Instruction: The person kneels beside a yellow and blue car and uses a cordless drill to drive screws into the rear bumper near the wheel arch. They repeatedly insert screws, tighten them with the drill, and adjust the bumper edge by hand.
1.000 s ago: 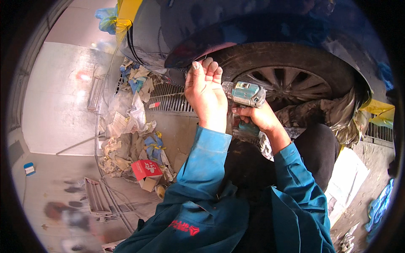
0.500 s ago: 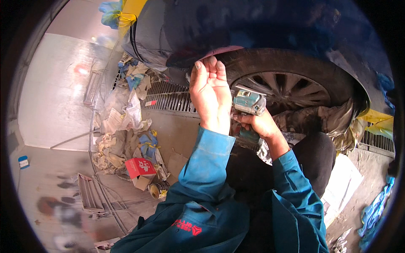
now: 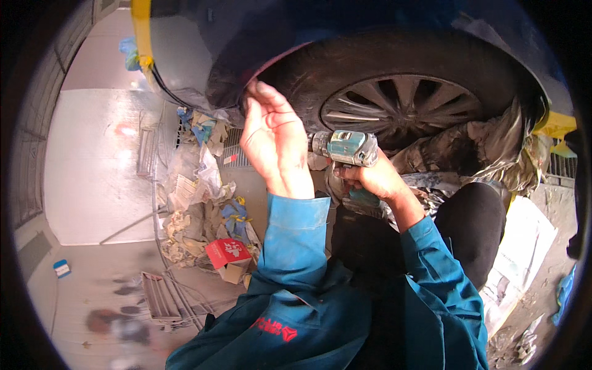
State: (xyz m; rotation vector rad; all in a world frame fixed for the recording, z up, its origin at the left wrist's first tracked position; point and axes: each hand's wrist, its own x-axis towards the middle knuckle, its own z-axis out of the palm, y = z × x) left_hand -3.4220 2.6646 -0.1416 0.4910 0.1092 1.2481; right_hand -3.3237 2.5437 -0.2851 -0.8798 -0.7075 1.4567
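Note:
My right hand (image 3: 373,179) grips a teal and black cordless drill (image 3: 353,148) by its handle, with the chuck facing left toward my left wrist. The drill's front end is partly hidden behind that wrist. My left hand (image 3: 274,135) is raised palm toward me at the front lip of the wheel arch (image 3: 264,66) on a dark blue car. Its fingers are bent and the thumb comes close to the fingertips; whatever may be between them is too small to tell. A tyre with a dusty multi-spoke wheel (image 3: 407,111) stands right of my hands.
Crumpled masking paper (image 3: 185,231) and a red and white carton (image 3: 229,254) lie on the floor at left. A floor grate (image 3: 237,151) runs below the car. Dirty sheeting (image 3: 475,148) is bunched under the wheel. White paper (image 3: 518,259) lies right of my knee.
My left hand has moved left along the wheel arch lip, and its fingers have bent in closer to the thumb. The drill has shifted slightly left in my right hand. The view has shifted.

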